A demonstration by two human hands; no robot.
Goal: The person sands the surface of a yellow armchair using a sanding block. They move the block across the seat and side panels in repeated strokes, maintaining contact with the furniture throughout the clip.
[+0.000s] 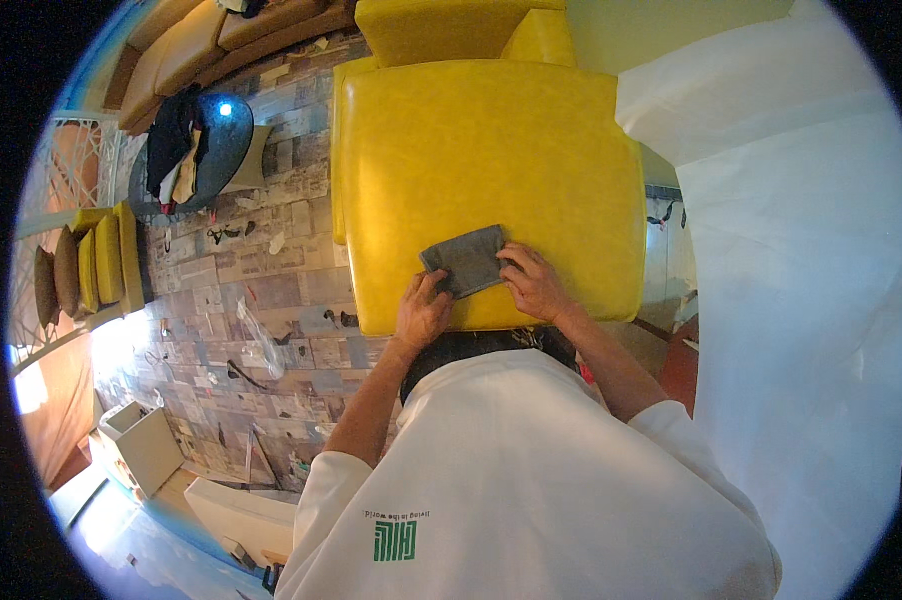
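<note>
We see the folded grey cloth over the yellow seat's near part, long axis slanting left to far right; the left hand pinches its near-left edge, the right hand its right end.

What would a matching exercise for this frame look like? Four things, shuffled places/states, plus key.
Column one
1. folded cloth
2. left hand
3. right hand
4. oval table

Column two
A. fingers at the right edge of the cloth
B. at the upper left of the picture, with dark fabric on it
C. grey, over the near part of the yellow seat
D. fingers at the left edge of the cloth

Pairs: 1-C, 2-D, 3-A, 4-B
</note>
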